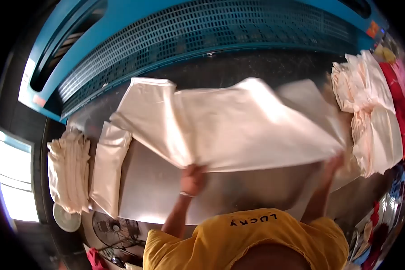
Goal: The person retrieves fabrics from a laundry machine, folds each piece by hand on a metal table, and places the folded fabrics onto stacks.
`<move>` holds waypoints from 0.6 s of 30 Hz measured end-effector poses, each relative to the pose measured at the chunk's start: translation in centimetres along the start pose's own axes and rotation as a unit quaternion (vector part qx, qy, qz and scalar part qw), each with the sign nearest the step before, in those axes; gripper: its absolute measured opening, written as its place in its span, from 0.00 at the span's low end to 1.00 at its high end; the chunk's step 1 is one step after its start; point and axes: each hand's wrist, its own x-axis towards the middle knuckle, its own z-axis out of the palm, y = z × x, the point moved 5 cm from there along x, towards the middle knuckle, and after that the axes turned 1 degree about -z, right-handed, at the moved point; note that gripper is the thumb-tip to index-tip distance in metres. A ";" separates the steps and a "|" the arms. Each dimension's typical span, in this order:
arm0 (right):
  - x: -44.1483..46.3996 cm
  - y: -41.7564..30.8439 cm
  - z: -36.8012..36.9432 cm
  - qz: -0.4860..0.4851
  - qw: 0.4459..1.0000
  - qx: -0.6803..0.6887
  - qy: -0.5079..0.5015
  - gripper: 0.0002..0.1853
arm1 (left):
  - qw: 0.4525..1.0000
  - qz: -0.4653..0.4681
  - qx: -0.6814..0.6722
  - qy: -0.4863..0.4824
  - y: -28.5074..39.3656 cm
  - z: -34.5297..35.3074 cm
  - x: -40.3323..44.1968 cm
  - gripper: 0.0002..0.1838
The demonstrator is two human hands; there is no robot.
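A large piece of shiny cream cloth [238,126] is spread across the metal table, its near edge pulled taut and its right part blurred by motion. At the middle of that edge my left hand [193,178] is closed on the cloth, a band around the wrist. My right hand [333,163] pinches the near right corner; its fingers are partly smeared. On the left, a folded length of the same cream material [111,166] lies under or against the cloth's edge; I cannot tell whether they are joined.
Folded cream cloth is stacked at the left [69,173] and right [366,112] ends of the metal table [153,193]. A blue machine with a slotted grille [202,29] runs along the far side. Red cloth [398,103] lies beyond the right stack; a fan [114,227] stands below left.
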 end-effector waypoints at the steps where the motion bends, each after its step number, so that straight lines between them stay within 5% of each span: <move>1: 0.5 -3.2 -1.5 0.001 0.996 0.074 0.053 0.16 | 0.999 0.012 -0.036 -0.013 3.8 2.0 1.3 0.20; 2: 0.9 -5.9 -1.8 -0.037 0.994 0.079 0.069 0.20 | 0.997 -0.012 -0.078 -0.016 7.2 2.8 3.0 0.19; 3: 1.5 -6.8 -1.0 -0.174 0.981 -0.084 0.007 0.20 | 0.972 -0.033 -0.228 -0.046 9.3 3.3 5.0 0.19; 4: 1.5 -7.6 -0.2 -0.321 0.921 -0.220 -0.015 0.20 | 0.970 -0.020 -0.239 -0.036 10.2 4.2 6.4 0.18; 6: 1.6 -4.6 2.6 -0.550 0.678 -0.479 -0.088 0.20 | 0.984 -0.044 -0.171 -0.018 8.8 4.6 9.2 0.15; 7: 0.3 0.2 5.3 -0.471 0.817 -0.308 -0.127 0.20 | 0.997 -0.028 -0.076 0.022 5.7 4.7 10.2 0.15; 9: -10.0 4.7 12.2 -0.318 0.791 -0.400 -0.337 0.15 | 0.993 -0.055 0.062 0.078 -1.4 4.3 11.2 0.16; 10: -16.2 6.6 15.0 -0.212 0.811 -0.323 -0.439 0.11 | 0.968 -0.090 0.228 0.055 -5.4 3.3 10.2 0.15; 11: -21.3 7.1 17.4 -0.274 0.733 -0.298 -0.546 0.09 | 0.949 -0.207 0.229 -0.065 -9.2 1.5 8.8 0.13; 12: -26.6 7.7 19.3 -0.320 0.646 -0.251 -0.646 0.09 | 0.949 -0.220 0.227 -0.005 -13.9 0.0 6.2 0.12; 13: -31.0 7.0 19.9 -0.404 0.559 -0.254 -0.679 0.16 | 0.894 -0.329 0.288 -0.095 -13.4 -4.2 5.2 0.13; 14: -33.5 8.9 18.5 -0.440 0.535 -0.344 -0.634 0.20 | 0.921 -0.319 0.218 -0.047 -13.3 -7.9 3.4 0.13; 15: -35.2 11.6 17.7 -0.369 0.527 -0.411 -0.645 0.20 | 0.913 -0.355 0.191 0.053 -16.9 -9.4 0.1 0.15; 18: -38.2 11.2 17.7 -0.322 0.557 -0.350 -0.681 0.17 | 0.849 -0.448 0.142 0.242 -25.3 -11.2 -4.4 0.19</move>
